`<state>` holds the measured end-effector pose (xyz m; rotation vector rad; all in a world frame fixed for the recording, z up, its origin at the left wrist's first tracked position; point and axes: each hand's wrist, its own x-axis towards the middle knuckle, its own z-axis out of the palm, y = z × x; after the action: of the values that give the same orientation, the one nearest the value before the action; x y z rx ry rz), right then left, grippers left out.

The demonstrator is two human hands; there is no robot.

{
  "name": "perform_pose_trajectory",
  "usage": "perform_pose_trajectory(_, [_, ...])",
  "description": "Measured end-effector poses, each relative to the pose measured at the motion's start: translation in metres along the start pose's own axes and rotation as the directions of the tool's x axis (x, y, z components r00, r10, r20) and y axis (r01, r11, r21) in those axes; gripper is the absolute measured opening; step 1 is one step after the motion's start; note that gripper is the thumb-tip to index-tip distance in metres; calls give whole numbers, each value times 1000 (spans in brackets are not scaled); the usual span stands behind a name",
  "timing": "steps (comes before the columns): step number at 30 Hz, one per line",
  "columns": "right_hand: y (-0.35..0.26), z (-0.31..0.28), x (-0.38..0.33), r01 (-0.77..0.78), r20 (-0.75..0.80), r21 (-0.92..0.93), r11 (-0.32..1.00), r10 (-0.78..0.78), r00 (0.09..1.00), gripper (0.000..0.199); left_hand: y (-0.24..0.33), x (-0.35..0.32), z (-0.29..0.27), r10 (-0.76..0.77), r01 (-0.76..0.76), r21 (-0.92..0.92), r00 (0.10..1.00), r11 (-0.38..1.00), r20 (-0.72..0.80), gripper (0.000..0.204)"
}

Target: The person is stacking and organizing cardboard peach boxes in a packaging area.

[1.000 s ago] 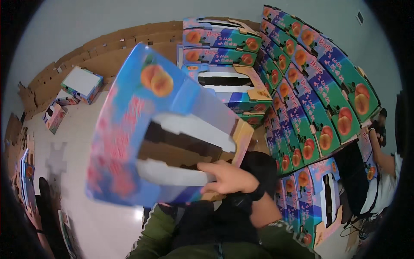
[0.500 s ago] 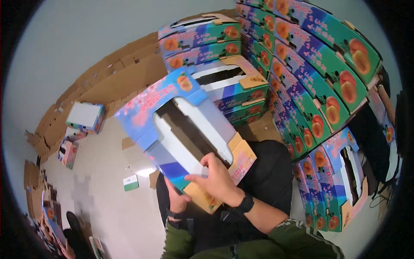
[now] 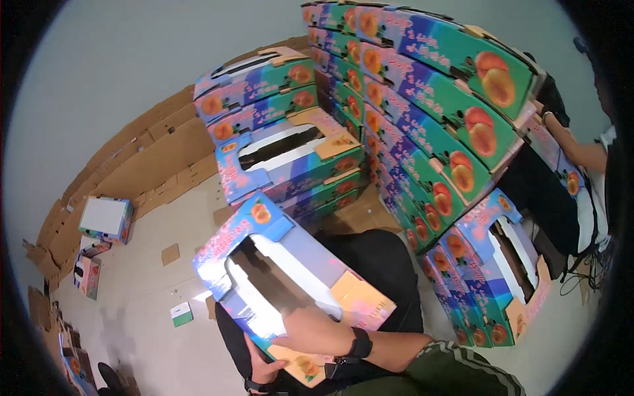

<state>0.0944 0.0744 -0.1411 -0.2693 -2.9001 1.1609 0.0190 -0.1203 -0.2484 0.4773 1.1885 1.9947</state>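
Note:
A peach-printed cardboard carton (image 3: pixel 317 264) in blue, pink and green rests tilted across my lap, with a long cut-out in its top and orange corner flaps. My left hand (image 3: pixel 265 367) is closed on its near lower edge, the thumb over the side by the orange corner. Over the near end of the cut-out, my right hand (image 3: pixel 314 333) grips the carton's white inner rim. The right fingers are slightly blurred and partly hidden inside the opening.
Tall stacks of matching cartons (image 3: pixel 422 99) rise ahead and to the right. Another stack (image 3: pixel 290 162) stands just beyond my lap. More cartons (image 3: pixel 485 277) lean on the right, where another person's arm (image 3: pixel 574 142) shows. Cardboard sheets (image 3: pixel 148 152) line the wall; a small box (image 3: pixel 105 218) sits at left.
The carton has come down and nearer to my lap, both hands moving with it. My view has turned to the right, bringing the other person's arm into sight.

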Motion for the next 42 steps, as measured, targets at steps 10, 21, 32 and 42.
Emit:
perform_pose_trajectory(10, [6,-5,-24,-90,260,472,877,-41,965,65,-28,-13,-44,141,-142,113,990,983,13,127])
perform_pose_trajectory(21, [39,50,7,-186,392,617,765,-93,915,52,-19,-14,-47,56,-66,224,997,972,53,116])
perform_pose_trajectory(32, [27,35,0,-552,643,715,430,-92,761,45,-6,-12,-32,61,-68,66,994,996,95,129])
perform_pose_trajectory(42, [6,27,6,-405,471,812,419,-63,880,42,11,-9,-7,34,-40,-113,998,993,-53,132])
